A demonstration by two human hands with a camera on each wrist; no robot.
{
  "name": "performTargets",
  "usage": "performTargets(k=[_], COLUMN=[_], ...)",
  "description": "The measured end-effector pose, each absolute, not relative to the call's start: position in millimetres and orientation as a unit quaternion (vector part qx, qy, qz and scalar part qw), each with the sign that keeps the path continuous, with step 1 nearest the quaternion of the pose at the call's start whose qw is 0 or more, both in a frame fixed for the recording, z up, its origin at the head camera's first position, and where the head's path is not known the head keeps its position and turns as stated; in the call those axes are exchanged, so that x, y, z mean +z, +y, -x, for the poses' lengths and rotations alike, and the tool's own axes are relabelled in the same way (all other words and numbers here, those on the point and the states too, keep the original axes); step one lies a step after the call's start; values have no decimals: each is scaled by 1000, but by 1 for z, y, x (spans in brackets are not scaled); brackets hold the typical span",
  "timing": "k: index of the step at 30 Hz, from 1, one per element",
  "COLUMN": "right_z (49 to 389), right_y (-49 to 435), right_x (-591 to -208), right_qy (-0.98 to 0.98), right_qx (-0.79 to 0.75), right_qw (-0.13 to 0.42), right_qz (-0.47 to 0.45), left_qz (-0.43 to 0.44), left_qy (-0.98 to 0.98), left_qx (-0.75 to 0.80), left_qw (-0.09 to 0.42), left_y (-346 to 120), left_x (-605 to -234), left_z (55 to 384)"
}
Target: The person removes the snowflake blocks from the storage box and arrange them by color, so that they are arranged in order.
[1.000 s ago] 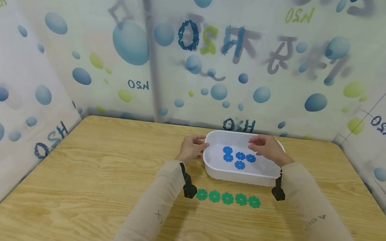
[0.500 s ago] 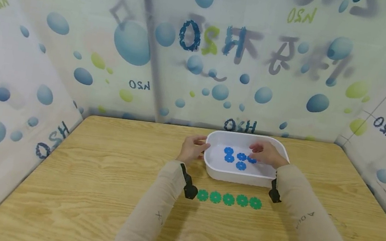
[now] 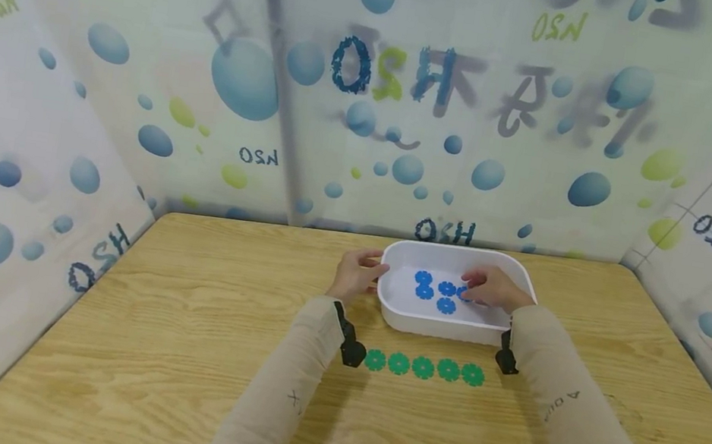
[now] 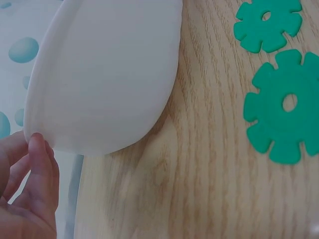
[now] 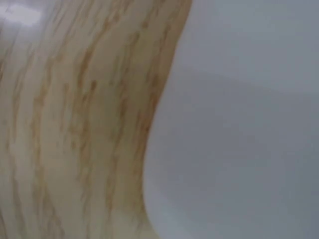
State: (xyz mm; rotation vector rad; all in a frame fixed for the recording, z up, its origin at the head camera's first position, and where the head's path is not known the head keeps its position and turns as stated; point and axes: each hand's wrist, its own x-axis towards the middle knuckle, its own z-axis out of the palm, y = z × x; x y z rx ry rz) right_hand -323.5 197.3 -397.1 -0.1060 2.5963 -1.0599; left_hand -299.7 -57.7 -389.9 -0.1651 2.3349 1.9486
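Note:
In the head view, a white plastic tub [image 3: 444,327] stands on the wooden table with several blue notched discs [image 3: 445,306] on its floor. My left hand [image 3: 355,274] holds the tub's left end. The left wrist view shows that thumb [image 4: 37,164] against the tub's rim, with the other fingers beside it. Inside the tub's right half, my right hand [image 3: 493,287] has its fingertips at the rightmost blue disc [image 3: 461,293], partly covering it. Whether the fingers pinch this disc is hidden. In the right wrist view only the tub's outer wall [image 5: 239,149] and the table show.
A row of several green notched discs [image 3: 423,368] lies flat in front of the tub, between the forearms. The wooden table [image 3: 209,323] meets bubble-printed sheeting [image 3: 365,162] at the back and sides. Black wrist cameras [image 3: 352,350] hang close to the tabletop.
My right hand has come down from above the tub's right side to the rightmost blue disc, which it now partly covers. The left hand stays at the tub's end.

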Motion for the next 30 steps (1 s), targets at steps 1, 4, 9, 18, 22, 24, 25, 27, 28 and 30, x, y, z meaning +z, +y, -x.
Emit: performTargets(k=[1,4,9,18,22,24,25,27,28,30], right_z=[323,322,321,325,325,325,325,324,324,323], right_y=[197,196,194,197,196,195,195,195,195,195], right_x=[-397,-395,-392,-394,-396,-396,-396,-395,-395,-394], right_qy=[912,913,917,909,912,915,916,919,921,922], right_qx=[-372,-368,-348,-355,-353,-349,-347,-340,-336,-330], right_qw=[167,173,189,206,199,195,191,187,187,185], right_qz=[38,46,56,67,69,61,61,66,70,76], left_qz=[55,55,52,50,51,52,52,52,53,54], left_qy=[766,765,765,767,767,767,767,767,767,767], left_qx=[639,640,640,638,637,638,638,637,637,637], left_qw=[49,52,52,53,53,52,52,52,52,52], left_y=[-58,-58,-58,-59,-59,-59,-59,-59,-59,-59], left_x=[-390,-390,-390,-390,-390,-390,-390,-390,-390,-390], left_z=[300,299,299,298,299,299,299,299,299,299])
